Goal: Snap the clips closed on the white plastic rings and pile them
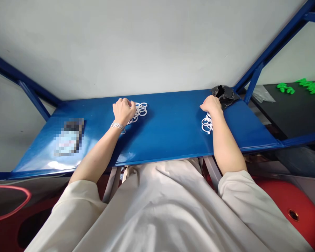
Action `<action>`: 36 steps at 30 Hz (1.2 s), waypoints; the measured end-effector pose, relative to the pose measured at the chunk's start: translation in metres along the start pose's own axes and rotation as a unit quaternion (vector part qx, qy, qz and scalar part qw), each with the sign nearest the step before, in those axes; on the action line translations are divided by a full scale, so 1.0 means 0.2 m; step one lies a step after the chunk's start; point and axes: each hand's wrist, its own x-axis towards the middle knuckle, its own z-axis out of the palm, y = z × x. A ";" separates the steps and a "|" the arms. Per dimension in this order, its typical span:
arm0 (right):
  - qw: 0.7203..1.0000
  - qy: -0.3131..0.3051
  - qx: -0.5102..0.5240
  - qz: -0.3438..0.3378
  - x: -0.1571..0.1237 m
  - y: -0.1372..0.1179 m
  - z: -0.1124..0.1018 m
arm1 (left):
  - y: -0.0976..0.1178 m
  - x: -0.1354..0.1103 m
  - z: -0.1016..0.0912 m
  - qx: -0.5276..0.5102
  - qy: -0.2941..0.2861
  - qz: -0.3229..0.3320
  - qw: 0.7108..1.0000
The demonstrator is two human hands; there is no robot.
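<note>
My left hand (124, 110), with a silver bracelet (117, 125) at the wrist, rests at a cluster of white rings (141, 109) on the blue tabletop (170, 126). Its fingers are curled over the near side of the cluster, and part of the rings is covered by the hand. Farther right, my right hand (211, 104) is closed, fingertips pointing left. It hovers at the far end of a second group of white rings (207, 124), partly hidden by my forearm. What either set of fingers pinches is too small or covered to make out.
A crumpled black plastic bag (229, 97) lies just beyond my right hand. To the left is a blurred-out flat object (69, 136). Blue frame bars (262, 66) flank the table. On a dark surface at right are green pieces (312, 86) and a clear bag (262, 93).
</note>
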 end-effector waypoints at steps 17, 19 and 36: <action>0.879 -0.189 0.404 -0.169 -0.30 -0.39 -0.08 | 0.24 -0.25 -0.03 -0.184 -0.106 0.254 0.944; 0.829 -0.252 0.456 -0.203 -0.37 -0.46 -0.05 | 0.27 -0.29 -0.02 -0.220 -0.137 0.264 0.929; 0.830 -0.301 0.383 -0.271 -0.50 -0.56 0.16 | 0.28 -0.32 0.01 -0.382 -0.153 0.143 0.900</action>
